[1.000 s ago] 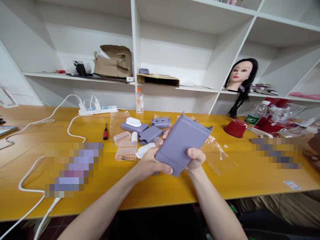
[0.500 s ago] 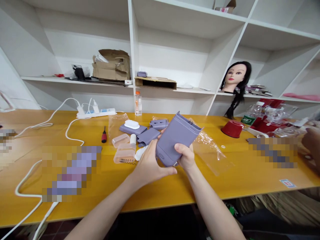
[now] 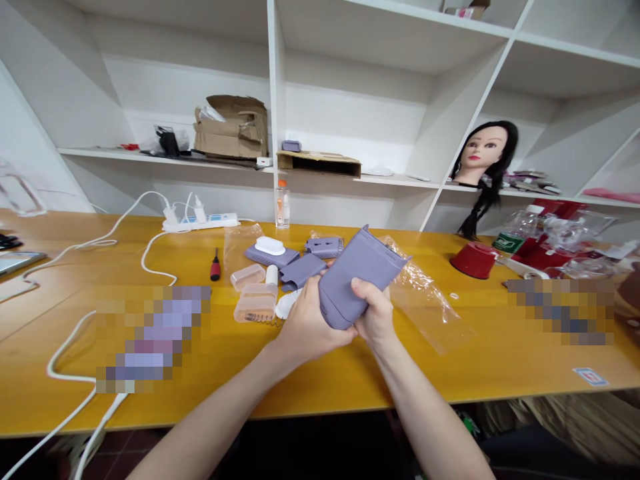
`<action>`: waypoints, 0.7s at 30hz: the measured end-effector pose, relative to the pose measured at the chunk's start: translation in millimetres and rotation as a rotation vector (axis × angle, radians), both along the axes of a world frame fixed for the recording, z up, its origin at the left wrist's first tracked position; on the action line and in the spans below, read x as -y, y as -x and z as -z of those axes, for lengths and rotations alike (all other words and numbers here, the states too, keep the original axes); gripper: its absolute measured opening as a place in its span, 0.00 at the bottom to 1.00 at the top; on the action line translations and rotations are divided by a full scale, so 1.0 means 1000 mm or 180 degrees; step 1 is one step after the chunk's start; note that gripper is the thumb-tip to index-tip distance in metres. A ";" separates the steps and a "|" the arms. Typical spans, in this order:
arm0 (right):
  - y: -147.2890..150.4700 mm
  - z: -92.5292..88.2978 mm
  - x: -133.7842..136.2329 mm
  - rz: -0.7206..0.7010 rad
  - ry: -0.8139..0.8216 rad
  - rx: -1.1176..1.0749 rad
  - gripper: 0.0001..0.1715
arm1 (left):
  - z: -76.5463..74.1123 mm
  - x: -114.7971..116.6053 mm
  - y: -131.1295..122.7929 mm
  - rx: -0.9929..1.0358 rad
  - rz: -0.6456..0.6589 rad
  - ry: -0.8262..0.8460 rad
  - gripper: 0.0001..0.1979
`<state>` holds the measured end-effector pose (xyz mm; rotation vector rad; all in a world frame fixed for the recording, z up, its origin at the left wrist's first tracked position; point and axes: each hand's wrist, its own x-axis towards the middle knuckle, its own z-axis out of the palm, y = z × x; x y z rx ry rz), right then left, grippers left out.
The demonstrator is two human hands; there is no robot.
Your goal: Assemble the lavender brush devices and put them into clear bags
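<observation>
Both my hands grip a purple plastic casing (image 3: 359, 270) above the yellow table (image 3: 320, 373), its open end tilted up and to the right. My left hand (image 3: 306, 320) wraps its lower left side. My right hand (image 3: 374, 313) clasps its lower right, thumb over the front. Just behind my left hand lie more purple parts (image 3: 301, 269), a purple base with a white pad (image 3: 270, 251), a white ribbed piece (image 3: 286, 303) and clear peach covers (image 3: 255, 301).
A red-handled screwdriver (image 3: 215, 265), a power strip (image 3: 199, 221) with white cables, a small bottle (image 3: 283, 207), clear plastic bags (image 3: 425, 300), a red cup (image 3: 473, 259) and clutter at right. A mannequin head (image 3: 483, 160) and cardboard boxes (image 3: 233, 127) sit on white shelves.
The casing has come down and closer to the table, and both hands have closed tighter round its lower end. The camera view shifted slightly.
</observation>
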<state>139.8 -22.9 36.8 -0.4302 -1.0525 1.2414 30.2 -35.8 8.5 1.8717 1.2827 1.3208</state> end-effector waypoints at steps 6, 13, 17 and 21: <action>-0.003 0.003 0.001 0.0133 -0.0363 0.0353 0.27 | -0.003 0.003 -0.003 -0.0064 -0.0070 0.0031 0.40; -0.015 -0.001 -0.009 -0.0333 -0.0120 0.0467 0.28 | 0.004 0.002 0.004 0.1045 0.1231 0.0201 0.40; -0.022 -0.009 -0.013 -0.0927 0.0017 0.0014 0.27 | 0.003 -0.001 0.009 0.1969 0.2105 0.0933 0.30; -0.026 -0.011 -0.013 -0.1250 0.0086 -0.0084 0.27 | -0.001 -0.001 0.014 0.1825 0.2496 0.1516 0.30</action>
